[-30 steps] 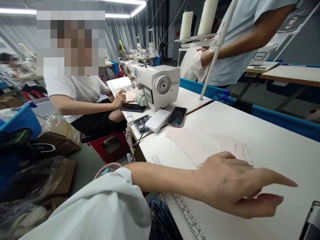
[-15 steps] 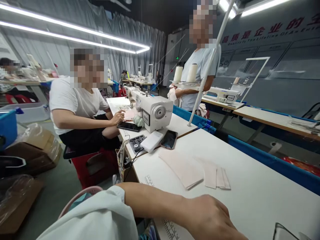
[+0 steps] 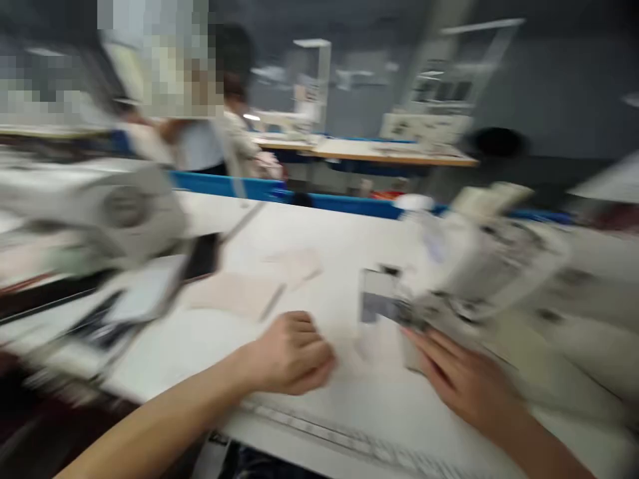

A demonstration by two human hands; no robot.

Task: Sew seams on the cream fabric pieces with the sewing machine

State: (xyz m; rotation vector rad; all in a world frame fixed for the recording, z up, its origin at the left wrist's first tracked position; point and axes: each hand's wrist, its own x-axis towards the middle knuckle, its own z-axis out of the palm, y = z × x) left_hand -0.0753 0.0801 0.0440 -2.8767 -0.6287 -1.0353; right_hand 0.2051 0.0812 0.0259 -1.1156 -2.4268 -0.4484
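1. The left hand [image 3: 292, 352] lies low at the middle of the head view, its bare forearm coming up from the lower left corner.
2. Its fingers [image 3: 312, 332] are curled in toward the palm in a loose fist, knuckles up; blur hides whether they pinch anything.
3. The right hand [image 3: 462, 379] lies palm down at the lower right, its forearm leaving by the bottom right corner.
4. Its fingers [image 3: 424, 342] are stretched flat and close together, pointing up and left toward the left hand.
5. The two hands are near each other but apart.
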